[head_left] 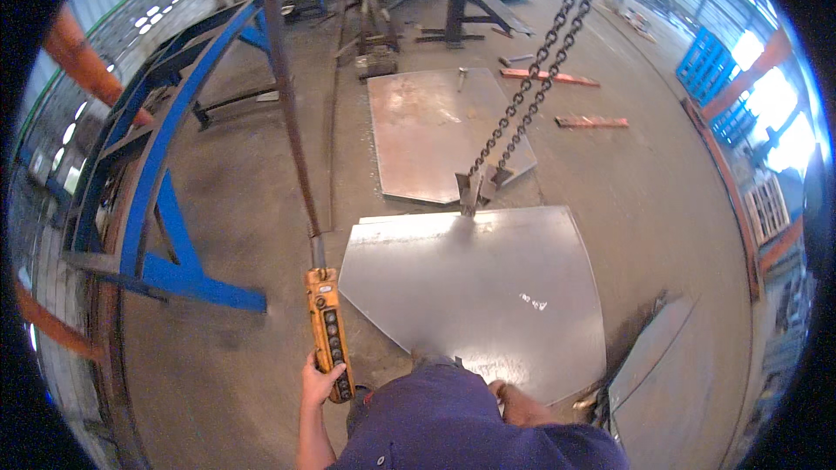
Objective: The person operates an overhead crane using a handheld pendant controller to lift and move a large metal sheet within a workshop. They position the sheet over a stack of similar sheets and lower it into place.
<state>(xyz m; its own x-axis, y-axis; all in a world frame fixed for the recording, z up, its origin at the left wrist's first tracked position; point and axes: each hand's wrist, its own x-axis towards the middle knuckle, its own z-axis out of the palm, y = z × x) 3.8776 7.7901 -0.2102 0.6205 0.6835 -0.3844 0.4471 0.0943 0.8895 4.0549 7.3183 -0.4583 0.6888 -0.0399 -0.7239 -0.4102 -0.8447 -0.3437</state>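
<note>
My left hand is wrapped round the lower part of a yellow crane pendant control, thumb near its black buttons. The pendant hangs upright from a thick cable. My right hand is close to my body, above the near edge of a large grey steel plate; its fingers are mostly hidden, so I cannot tell whether it grips anything. At the plate's far edge are lifting clamps, hung from two strands of heavy chain. Chalk-like marks show on the plate's right part.
Another steel plate lies on the floor beyond. A blue steel frame stands at left. Reddish bars lie at far right, and dark sheet pieces are at near right. Metal stands are at the back.
</note>
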